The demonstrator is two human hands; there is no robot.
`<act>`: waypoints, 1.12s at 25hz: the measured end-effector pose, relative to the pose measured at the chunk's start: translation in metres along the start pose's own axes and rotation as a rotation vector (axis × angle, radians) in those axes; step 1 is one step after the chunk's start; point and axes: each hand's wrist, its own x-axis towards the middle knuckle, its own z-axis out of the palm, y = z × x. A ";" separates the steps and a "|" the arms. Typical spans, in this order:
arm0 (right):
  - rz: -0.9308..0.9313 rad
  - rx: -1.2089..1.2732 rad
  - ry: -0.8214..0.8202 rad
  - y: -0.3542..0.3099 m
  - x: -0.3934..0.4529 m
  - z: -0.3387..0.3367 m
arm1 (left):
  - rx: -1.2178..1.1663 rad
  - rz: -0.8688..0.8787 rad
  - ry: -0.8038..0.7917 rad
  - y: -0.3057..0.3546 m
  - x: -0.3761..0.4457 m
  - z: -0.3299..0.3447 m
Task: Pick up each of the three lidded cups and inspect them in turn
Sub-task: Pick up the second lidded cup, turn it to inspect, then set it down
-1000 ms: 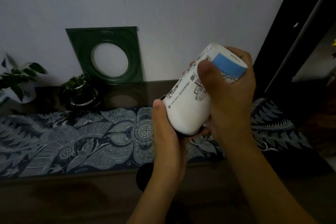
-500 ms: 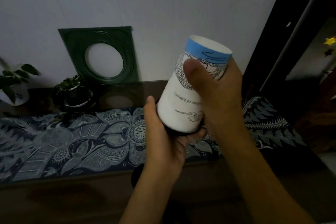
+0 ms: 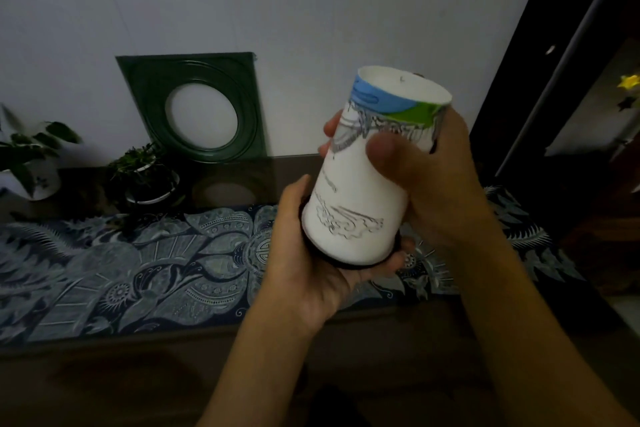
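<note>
While the white paper cup with blue and green print (image 3: 360,191) sits upside down, black lid (image 3: 346,262) lowest, I hold it above the blue patterned cloth (image 3: 138,270). My left hand (image 3: 311,274) cups the lid at 7 o'clock; my right hand (image 3: 433,184) wraps fingers and thumb round its wall at 3 o'clock.

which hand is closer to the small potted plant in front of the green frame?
Left. The left hand cups the cup's black-lidded lower end, just right of the small potted plant. The right hand grips the cup's far side, farther right.
</note>
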 end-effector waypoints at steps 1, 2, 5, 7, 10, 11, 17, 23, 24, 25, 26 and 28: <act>-0.002 0.000 0.085 0.000 -0.001 0.006 | 0.002 0.089 0.034 -0.002 0.001 0.001; -0.004 0.018 0.180 0.001 -0.003 0.013 | 0.018 0.191 0.071 -0.005 0.002 0.002; 0.019 0.068 0.405 0.008 -0.010 0.029 | 0.113 0.424 0.188 -0.015 0.004 0.003; 0.022 0.063 0.407 0.010 -0.013 0.033 | 0.096 0.437 0.209 -0.016 0.004 -0.001; 0.009 0.022 0.173 0.004 -0.009 0.018 | 0.020 0.243 0.099 -0.005 -0.001 -0.009; 0.006 0.024 0.070 0.001 -0.008 0.011 | 0.016 0.128 0.037 0.001 -0.002 -0.011; 0.048 0.018 0.163 0.000 -0.006 0.018 | 0.033 0.129 0.006 -0.001 -0.004 -0.010; 0.069 0.044 0.357 0.009 -0.017 0.031 | 0.108 0.313 0.117 -0.011 -0.003 -0.014; 0.074 0.048 0.264 0.007 -0.015 0.026 | 0.076 0.234 0.084 -0.008 -0.004 -0.015; 0.079 0.060 0.170 0.006 -0.012 0.020 | 0.051 0.140 0.044 -0.003 -0.006 -0.017; 0.081 0.066 0.087 0.004 -0.009 0.014 | 0.035 0.040 -0.004 0.001 -0.007 -0.018; 0.077 0.057 0.006 0.000 -0.006 0.009 | 0.039 -0.078 -0.057 0.007 -0.009 -0.019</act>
